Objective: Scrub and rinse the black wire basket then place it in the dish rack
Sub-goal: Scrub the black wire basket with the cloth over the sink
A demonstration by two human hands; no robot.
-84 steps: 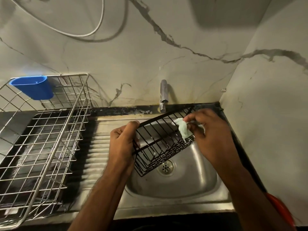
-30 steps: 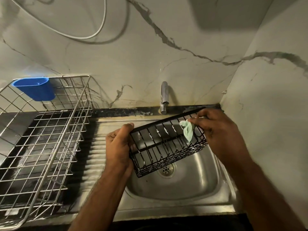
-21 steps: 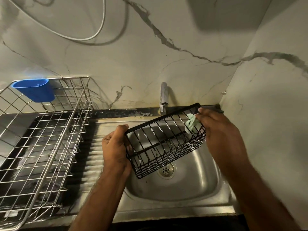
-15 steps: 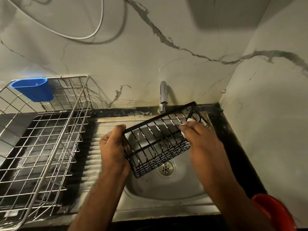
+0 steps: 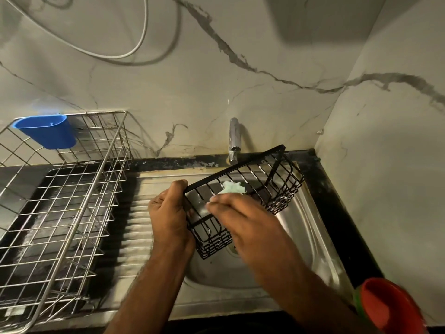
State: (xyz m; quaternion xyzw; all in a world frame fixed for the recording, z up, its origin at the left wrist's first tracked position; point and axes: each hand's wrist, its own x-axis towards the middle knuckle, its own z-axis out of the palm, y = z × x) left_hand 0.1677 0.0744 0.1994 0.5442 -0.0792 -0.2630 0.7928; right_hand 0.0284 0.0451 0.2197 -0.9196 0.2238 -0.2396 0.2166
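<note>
The black wire basket (image 5: 272, 179) hangs tilted over the steel sink (image 5: 301, 239), its right end raised toward the tap. My left hand (image 5: 169, 213) grips the basket's left end, thumb over the top rim. My right hand (image 5: 243, 219) lies over the basket's front side and pinches a pale green scrubbing cloth (image 5: 232, 188) against the wires near the middle. Soap suds cling to the right-hand wires. The steel dish rack (image 5: 79, 189) stands to the left on the counter.
A chrome tap (image 5: 233, 141) rises from the wall edge just behind the basket. A blue plastic cup (image 5: 45, 131) hangs on the rack's back corner. A red bowl (image 5: 390, 307) sits at the bottom right. Marble walls close in behind and on the right.
My right hand with the cloth has slid from the basket's right end leftward to its middle. The basket has tilted a little, and the left hand keeps its grip.
</note>
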